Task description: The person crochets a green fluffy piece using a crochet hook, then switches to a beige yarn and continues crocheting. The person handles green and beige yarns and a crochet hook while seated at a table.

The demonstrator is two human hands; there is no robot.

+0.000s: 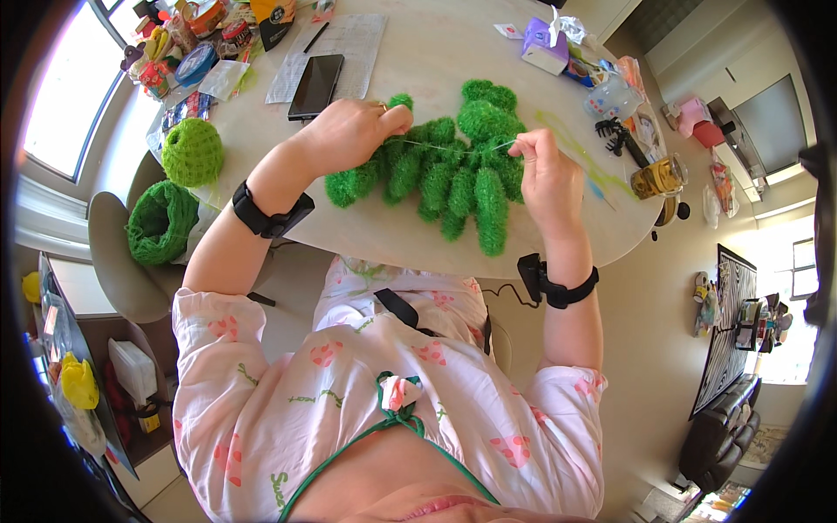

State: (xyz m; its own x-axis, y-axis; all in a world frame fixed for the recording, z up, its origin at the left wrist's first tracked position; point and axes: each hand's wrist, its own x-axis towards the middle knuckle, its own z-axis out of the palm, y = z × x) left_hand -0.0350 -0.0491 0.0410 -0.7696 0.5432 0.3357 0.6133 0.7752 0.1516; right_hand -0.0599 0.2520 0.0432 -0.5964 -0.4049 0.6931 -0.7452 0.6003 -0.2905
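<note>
A fuzzy bright-green yarn piece (492, 209), with several plump finger-like lobes, lies on the pale tabletop in front of me. A thin whitish thread (435, 146) stretches across it between my hands. My left hand (356, 134) is closed at the thread's left side, over the upper left of the green piece; a green lobe pokes out behind its fingers. Thumb and fingertips of my right hand (550, 173) pinch the thread's other side, just right of the piece. My left fingers hide where the thread ends there.
A smartphone (316, 87) rests on papers (366, 39). Light-green (192, 152) and dark-green yarn (162, 222) sit at left. At right are a purple tissue pack (545, 46), loose light-green yarn (569, 140), a black claw-ended tool (621, 140) and a glass jar (659, 176).
</note>
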